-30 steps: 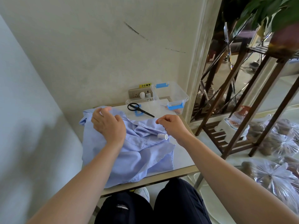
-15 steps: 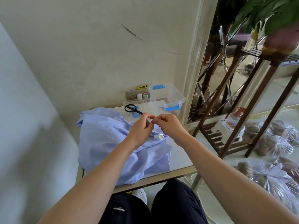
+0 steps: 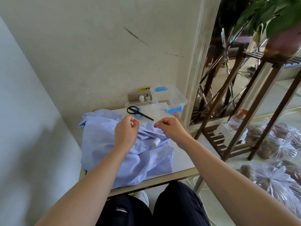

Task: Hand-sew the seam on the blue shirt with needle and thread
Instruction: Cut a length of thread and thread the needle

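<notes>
The blue shirt [image 3: 104,144] lies crumpled over the left part of the small table [image 3: 184,160]. A white thread spool [image 3: 156,141] rests on its side on the shirt, just below my right hand. My left hand [image 3: 126,132] and my right hand [image 3: 171,129] hover above the collar area, a short gap between them. Each has thumb and forefinger pinched together as on a fine thread, which is too thin to see clearly. I cannot make out a needle.
Black scissors [image 3: 138,112] lie on a clear lid behind the hands. A clear plastic box [image 3: 171,98] with blue latches stands at the back right, beside a wall socket [image 3: 136,97]. A wooden plant rack [image 3: 228,144] and plastic bags [image 3: 276,176] are to the right.
My left hand left the shirt's left side, met my right hand over the collar, and the two pinched hands have now drawn a little apart. The spool stayed on the shirt.
</notes>
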A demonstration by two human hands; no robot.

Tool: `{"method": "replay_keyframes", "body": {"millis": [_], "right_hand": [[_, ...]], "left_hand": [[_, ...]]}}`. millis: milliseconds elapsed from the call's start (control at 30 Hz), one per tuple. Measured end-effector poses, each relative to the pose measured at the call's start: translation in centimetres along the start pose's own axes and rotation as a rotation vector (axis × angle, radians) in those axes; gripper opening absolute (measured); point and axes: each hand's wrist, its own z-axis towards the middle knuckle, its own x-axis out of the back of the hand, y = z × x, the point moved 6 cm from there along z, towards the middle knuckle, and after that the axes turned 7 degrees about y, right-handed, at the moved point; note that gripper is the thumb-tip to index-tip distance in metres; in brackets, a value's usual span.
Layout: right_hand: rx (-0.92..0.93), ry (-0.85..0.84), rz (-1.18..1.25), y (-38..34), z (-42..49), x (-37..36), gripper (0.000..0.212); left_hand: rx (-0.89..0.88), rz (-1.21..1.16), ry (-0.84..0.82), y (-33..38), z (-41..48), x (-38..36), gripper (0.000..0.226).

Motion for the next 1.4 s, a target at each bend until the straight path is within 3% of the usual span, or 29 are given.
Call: {"method": "replay_keyframes", "body": {"millis": [333, 533, 633, 700, 800, 900, 967, 1100, 1400], "right_hand": [[-0.029, 0.022, -0.016, 0.0, -0.1, -0.6, 0.016], [-0.012, 0.028, -0.036, -0.2, -0.2, -0.7, 0.019], [-0.007, 0.022, -0.048, -0.3, -0.3, -0.8, 0.02], [-0.003, 0.019, -0.052, -0.4, -0.2, -0.9, 0.022], [0.008, 0.001, -0.057, -0.5, -0.3, -1.2, 0.02], [0.024, -0.007, -0.045, -0.7, -0.3, -1.4, 0.018], [0.032, -0.005, -0.035, -0.7, -0.3, -1.3, 0.015], [0.034, -0.006, -0.008, -0.6, -0.2, -1.2, 0.013], [0.007, -0.011, -0.041, 0.4, 0.0, -1.3, 0.023]], "left_hand": [[0.028, 0.054, 0.095, -1.6, 0.2, 1.7, 0.014], [0.014, 0.134, 0.059, -1.9, 0.0, 2.2, 0.02], [-0.159, 0.134, 0.112, -0.7, -0.1, 2.6, 0.043], [-0.314, 0.022, 0.134, 1.0, -0.6, 2.6, 0.045], [-0.343, -0.152, -0.026, 2.5, -1.2, 1.1, 0.038], [-0.135, -0.265, -0.304, 2.4, -1.7, -1.2, 0.034], [-0.054, -0.27, -0.38, 2.0, -2.2, -2.0, 0.033], [-0.098, -0.104, -0.313, 1.2, -1.8, -1.9, 0.007], [0.001, 0.051, 0.03, -2.1, -0.1, 1.0, 0.022]]}}
